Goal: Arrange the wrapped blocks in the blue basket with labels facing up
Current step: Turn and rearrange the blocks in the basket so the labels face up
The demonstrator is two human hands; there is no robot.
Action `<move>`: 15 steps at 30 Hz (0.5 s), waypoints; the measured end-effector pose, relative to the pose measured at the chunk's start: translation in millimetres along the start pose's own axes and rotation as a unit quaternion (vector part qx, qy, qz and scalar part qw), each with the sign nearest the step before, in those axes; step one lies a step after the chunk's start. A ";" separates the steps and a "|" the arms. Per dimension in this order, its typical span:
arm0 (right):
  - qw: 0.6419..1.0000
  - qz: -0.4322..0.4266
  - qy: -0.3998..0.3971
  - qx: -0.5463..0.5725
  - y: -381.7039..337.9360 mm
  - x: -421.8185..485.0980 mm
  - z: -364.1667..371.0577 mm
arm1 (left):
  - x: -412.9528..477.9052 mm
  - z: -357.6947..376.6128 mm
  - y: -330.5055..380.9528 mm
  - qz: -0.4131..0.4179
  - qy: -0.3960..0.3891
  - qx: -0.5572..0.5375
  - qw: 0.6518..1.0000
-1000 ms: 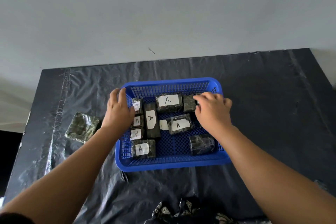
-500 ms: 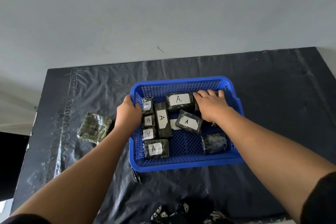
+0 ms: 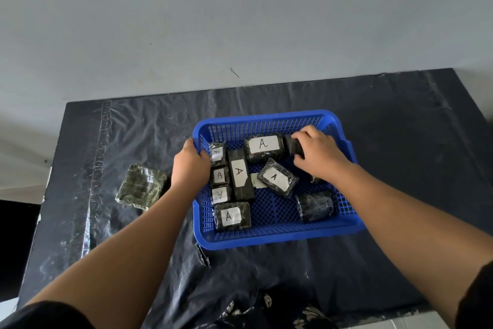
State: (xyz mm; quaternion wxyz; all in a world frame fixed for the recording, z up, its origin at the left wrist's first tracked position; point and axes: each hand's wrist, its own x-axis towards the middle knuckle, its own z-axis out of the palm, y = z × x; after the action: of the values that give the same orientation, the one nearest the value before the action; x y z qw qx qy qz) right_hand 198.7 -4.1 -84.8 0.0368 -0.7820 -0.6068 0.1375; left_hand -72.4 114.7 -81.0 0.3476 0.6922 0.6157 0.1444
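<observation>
- Soft, even daylight, moderately bright; shadows faint.
- Pale glare on the table's (image 3: pixel 400 142) plastic cover.
- Wide-angle bending at edges.
- Focus sharp.

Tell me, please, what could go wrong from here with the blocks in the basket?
1. The right hand grips the corner block; turning it may knock the tilted block, which partly covers another label.
2. The near-right block shows no label and may stay face down.
3. The block on the table, left of the basket, may be forgotten.
</observation>
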 end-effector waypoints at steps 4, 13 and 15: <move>0.996 0.029 0.000 0.089 -0.3 2.0 -14.9 | -1.1 -0.6 2.7 -0.002 -0.001 0.003 1.000; 0.994 0.044 -0.027 0.101 3.7 26.5 -20.2 | -0.6 1.0 1.3 -0.004 0.001 0.010 1.000; 0.992 0.061 -0.028 0.104 -1.1 31.3 -16.0 | -0.1 1.7 0.7 -0.005 0.003 0.015 1.000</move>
State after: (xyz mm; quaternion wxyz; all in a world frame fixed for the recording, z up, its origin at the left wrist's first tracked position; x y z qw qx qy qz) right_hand 208.9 28.0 -74.6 0.0931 -0.8052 -0.5413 0.2237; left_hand -70.8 114.1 -81.8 0.3361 0.6938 0.6222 0.1359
